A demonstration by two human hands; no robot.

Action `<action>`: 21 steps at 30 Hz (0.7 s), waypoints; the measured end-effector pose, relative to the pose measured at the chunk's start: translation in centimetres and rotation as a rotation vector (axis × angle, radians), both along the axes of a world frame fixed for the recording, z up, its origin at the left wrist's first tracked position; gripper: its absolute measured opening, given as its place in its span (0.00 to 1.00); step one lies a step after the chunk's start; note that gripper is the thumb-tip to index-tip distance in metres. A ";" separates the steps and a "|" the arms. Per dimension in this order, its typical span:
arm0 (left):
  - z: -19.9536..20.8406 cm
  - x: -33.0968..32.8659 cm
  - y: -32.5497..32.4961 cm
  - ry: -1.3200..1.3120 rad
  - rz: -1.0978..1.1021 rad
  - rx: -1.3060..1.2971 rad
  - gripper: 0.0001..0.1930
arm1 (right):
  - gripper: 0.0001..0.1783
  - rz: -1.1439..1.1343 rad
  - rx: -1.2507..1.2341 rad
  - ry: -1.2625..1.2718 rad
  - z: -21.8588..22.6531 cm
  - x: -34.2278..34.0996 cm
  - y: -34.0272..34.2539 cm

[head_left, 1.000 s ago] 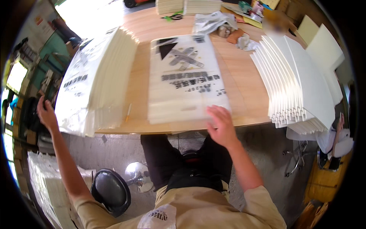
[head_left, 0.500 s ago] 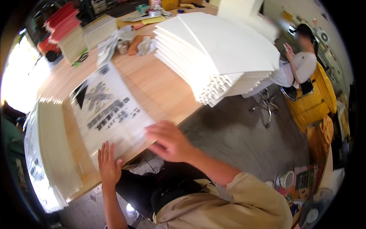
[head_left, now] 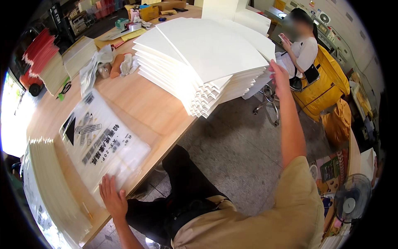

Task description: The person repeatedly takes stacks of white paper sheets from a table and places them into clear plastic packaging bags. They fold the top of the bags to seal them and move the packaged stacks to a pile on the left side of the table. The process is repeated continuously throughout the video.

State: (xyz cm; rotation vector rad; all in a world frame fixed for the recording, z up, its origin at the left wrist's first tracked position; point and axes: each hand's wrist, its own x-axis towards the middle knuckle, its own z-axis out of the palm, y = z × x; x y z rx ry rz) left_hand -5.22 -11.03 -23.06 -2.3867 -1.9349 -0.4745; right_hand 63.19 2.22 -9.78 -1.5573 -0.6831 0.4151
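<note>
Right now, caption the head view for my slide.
Left hand at printed plastic bags, right hand at the edge of stacked white sheets.

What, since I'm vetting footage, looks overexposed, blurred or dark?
Head view: the left opening burns out mostly to white; head view: the white sheet stack looks washed out in front; head view: the seated person has a blurred face; head view: corners go black.

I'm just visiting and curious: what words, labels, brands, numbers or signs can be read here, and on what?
I won't copy wording, but print shows here:
Plastic bag: large black characters, readable, plus crossed pencils.
Wrapped stack, left: print too blurred.
Dark upright machine frame: pale lettering, small.
Green panel: too small to read.
</note>
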 end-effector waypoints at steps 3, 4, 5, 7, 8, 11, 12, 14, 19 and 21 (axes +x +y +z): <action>-0.1 -0.2 -0.3 -0.004 0.009 0.007 0.27 | 0.23 0.088 -0.171 -0.084 1.4 0.0 1.6; -0.2 -0.2 -0.2 -0.007 0.008 0.008 0.27 | 0.22 0.095 -0.211 -0.098 1.5 0.5 1.9; -0.2 -0.2 -0.2 -0.009 0.010 0.012 0.27 | 0.21 0.105 -0.247 -0.112 1.6 1.0 2.3; -0.2 -0.2 0.0 -0.017 0.005 0.011 0.27 | 0.18 0.166 -0.211 -0.051 1.4 2.9 2.7; -0.2 -0.2 -0.1 -0.019 0.006 0.007 0.26 | 0.16 0.200 -0.196 -0.018 1.5 3.1 2.9; 0.1 -0.3 -0.1 -0.012 0.008 -0.002 0.26 | 0.13 0.245 -0.036 0.122 3.1 2.7 3.4; -0.1 -0.4 -0.2 -0.016 0.009 0.004 0.26 | 0.14 0.262 0.047 0.234 3.5 2.2 3.6; -0.2 -0.5 -0.2 -0.023 0.002 0.022 0.26 | 0.17 0.323 0.139 0.511 4.3 1.1 3.9; -0.3 -0.7 -0.2 -0.045 0.001 0.026 0.26 | 0.21 0.276 0.318 0.714 4.1 -1.6 5.0; -0.3 -0.7 -0.1 -0.053 -0.002 0.028 0.26 | 0.22 0.272 0.290 0.583 3.7 -2.5 5.2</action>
